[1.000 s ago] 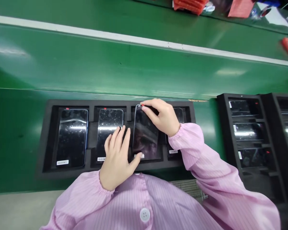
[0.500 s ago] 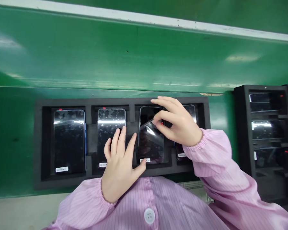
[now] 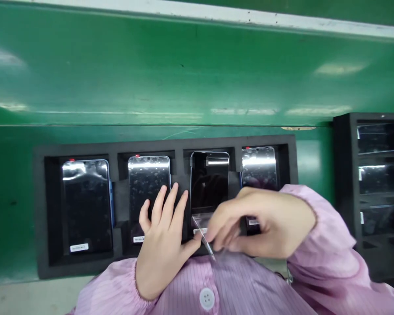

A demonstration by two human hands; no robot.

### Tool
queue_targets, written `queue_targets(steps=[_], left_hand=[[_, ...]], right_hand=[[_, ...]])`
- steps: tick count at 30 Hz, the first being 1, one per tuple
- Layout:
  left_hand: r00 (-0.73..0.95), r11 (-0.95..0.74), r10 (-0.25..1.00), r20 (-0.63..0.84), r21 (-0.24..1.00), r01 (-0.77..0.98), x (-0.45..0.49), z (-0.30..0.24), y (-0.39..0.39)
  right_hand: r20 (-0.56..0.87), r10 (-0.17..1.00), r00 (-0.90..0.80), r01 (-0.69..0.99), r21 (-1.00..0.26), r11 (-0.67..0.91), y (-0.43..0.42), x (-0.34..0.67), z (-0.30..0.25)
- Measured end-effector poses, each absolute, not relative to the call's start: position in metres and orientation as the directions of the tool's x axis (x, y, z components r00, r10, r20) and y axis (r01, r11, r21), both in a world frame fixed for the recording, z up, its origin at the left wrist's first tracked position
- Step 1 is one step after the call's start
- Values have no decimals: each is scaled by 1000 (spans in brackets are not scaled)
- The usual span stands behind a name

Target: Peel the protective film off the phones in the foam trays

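A black foam tray (image 3: 42, 210) holds several phones side by side. My left hand (image 3: 164, 238) lies flat with fingers spread on the tray, over the lower part of the second phone (image 3: 148, 183), its thumb at the bottom edge of the third phone (image 3: 209, 181). My right hand (image 3: 256, 221) is pinched on a clear protective film (image 3: 204, 228) peeled down to the third phone's near end. The third phone's screen is bare and dark. The first phone (image 3: 85, 203) and fourth phone (image 3: 259, 168) keep their shiny film.
The tray sits on a green conveyor (image 3: 151, 74) with a white stripe at the far side. A black rack (image 3: 371, 183) with more phones stands at the right. My pink sleeves and buttoned coat fill the bottom of the view.
My right hand pulled the film from the top of the third phone down toward me, baring the screen. The left hand stayed put on the tray.
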State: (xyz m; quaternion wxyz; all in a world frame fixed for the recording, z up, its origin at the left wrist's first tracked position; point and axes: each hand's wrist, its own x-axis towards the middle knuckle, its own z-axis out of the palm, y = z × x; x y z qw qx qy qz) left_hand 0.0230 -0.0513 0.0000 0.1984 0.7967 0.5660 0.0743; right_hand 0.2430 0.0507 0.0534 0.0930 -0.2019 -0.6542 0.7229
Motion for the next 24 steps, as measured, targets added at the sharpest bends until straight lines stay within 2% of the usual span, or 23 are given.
queue_targets(steps=[3,7,9,11,15,17,19,21,24], left_hand=[[386,-330,918,-86,371,868,20,-1,-52],[409,-353,909,-76,381,855,17,-4,-54],[398,-330,912,-102,396,857,15,-7,-56],[389,-313,913,-123,400,861,14,-11,-58],[398,-360,917,-23,382,851,15,-16,-58],[378,-332,925,-46,392,858,18,-12,-57],[363,-299,928,-84,411,861,21,-5,-55],[358,-296,931,-66,435,850,23,2,-53],[369,-303,927,-59,459,835,24,7,-51]], right_hand=[[-99,395,-913,182,-967,178,43,228,46],[188,451,-873,112,-822,558,27,217,29],[329,476,-816,93,-738,668,17,213,22],[404,515,-756,114,-694,711,7,212,19],[352,696,-626,316,-701,639,4,216,27],[304,809,-503,464,-694,550,12,220,32],[286,889,-359,541,-712,447,22,223,35],[245,935,-256,501,-794,345,32,224,35],[87,944,-318,237,-957,168,44,221,32]])
